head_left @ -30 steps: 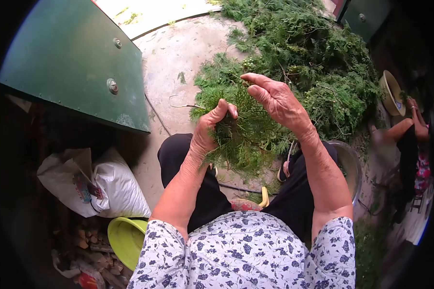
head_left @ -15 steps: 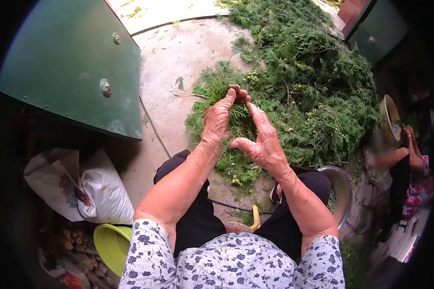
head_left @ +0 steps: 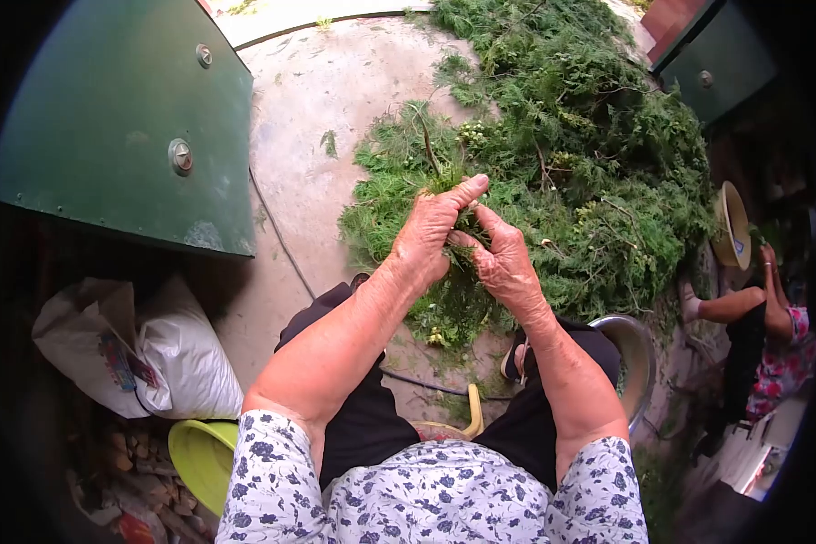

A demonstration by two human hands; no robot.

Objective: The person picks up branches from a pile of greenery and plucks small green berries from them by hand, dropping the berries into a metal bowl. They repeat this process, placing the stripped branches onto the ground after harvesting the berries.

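My left hand (head_left: 432, 227) is closed around a green leafy sprig (head_left: 467, 295), whose brown stem sticks up beyond the fingers and whose foliage hangs below. Close against it on the right, my right hand (head_left: 506, 263) pinches part of the same greenery, thumb and fingers together. Both hands are above the near edge of a large heap of green branches (head_left: 598, 172) that spreads over the concrete floor.
A green metal door (head_left: 122, 127) stands at left, above a white sack (head_left: 186, 354) and a lime basin (head_left: 204, 462). A metal bowl (head_left: 642, 363) is by my right knee. At right a seated person (head_left: 780, 326) holds greenery near a yellowish basin (head_left: 733, 227).
My hands have come together and closed on the sprig, its stem now pointing up. The view has shifted slightly, and the other person's leg and foot show more clearly.
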